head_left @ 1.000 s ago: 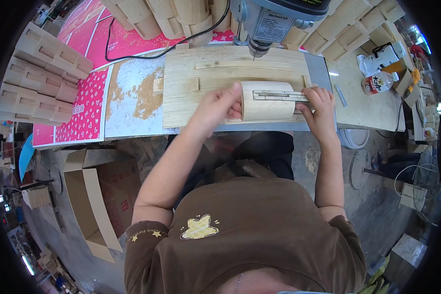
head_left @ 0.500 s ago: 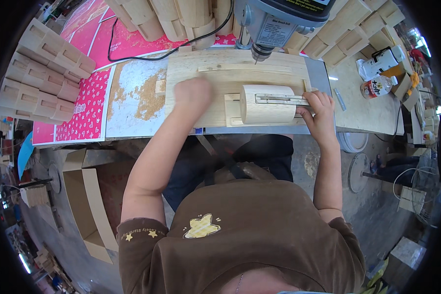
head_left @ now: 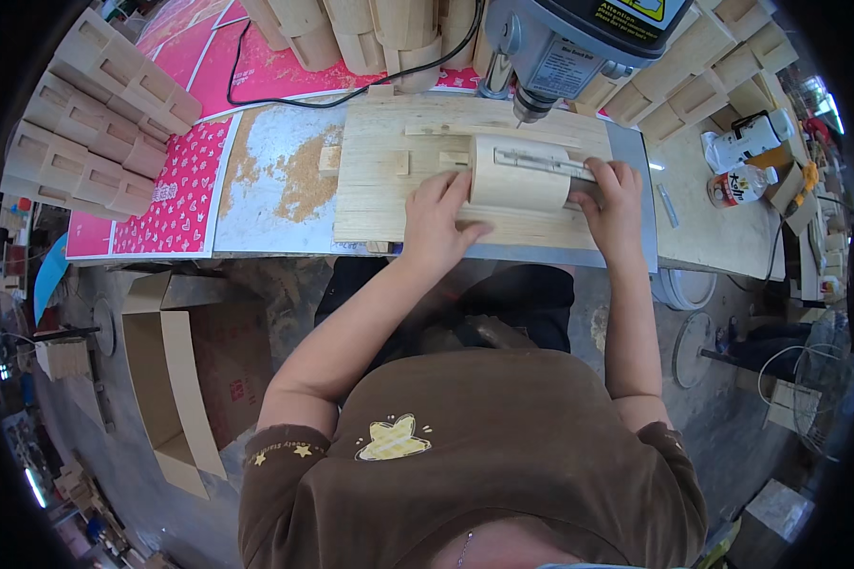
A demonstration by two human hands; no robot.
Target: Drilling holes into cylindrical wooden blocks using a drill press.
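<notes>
Left hand (head_left: 443, 220) flat against curved wooden piece (head_left: 520, 174), fingers spread; right hand (head_left: 615, 197) gripping its other end. Piece on wooden jig board (head_left: 389, 190), beneath drill press (head_left: 560, 43), atop surface (head_left: 266, 204).

Single head-worn fisheye view, looking steeply down from above the person's own chest and forearms. Faces forward over the workbench (head_left: 256, 204), near enough that the wooden jig board (head_left: 389, 194) and drill press head (head_left: 565, 43) fill the upper centre. Floor and cardboard box (head_left: 176, 379) at lower left. Straight edges bent toward the dark round rim
</notes>
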